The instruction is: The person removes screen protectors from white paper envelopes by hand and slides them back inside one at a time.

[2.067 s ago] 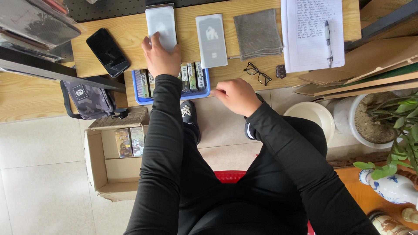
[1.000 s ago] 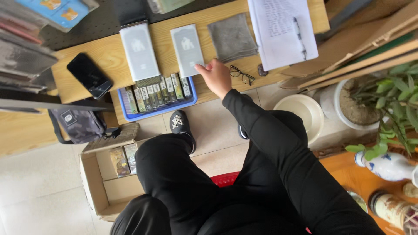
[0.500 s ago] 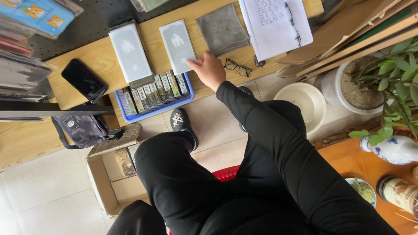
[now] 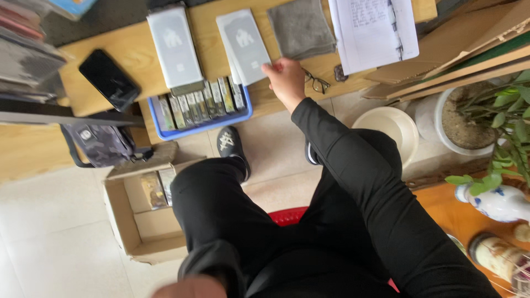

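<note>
- Right hand (image 4: 287,83) at the desk's (image 4: 132,55) front edge, fingertips touching the grey packet (image 4: 244,47); no closed grip visible.
- Left hand (image 4: 190,288) low, blurred; grip unclear.
- Second packet (image 4: 174,47) lies flat beside it; blue tray (image 4: 199,105) full of small boxes.

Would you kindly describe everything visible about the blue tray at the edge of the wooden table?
The blue tray is a shallow rectangular bin, apparently plastic, lying flat at the wooden table's near edge. A row of small packs stands inside it on edge. A grey flat packet overlaps its far rim. Neither hand touches it.
</note>
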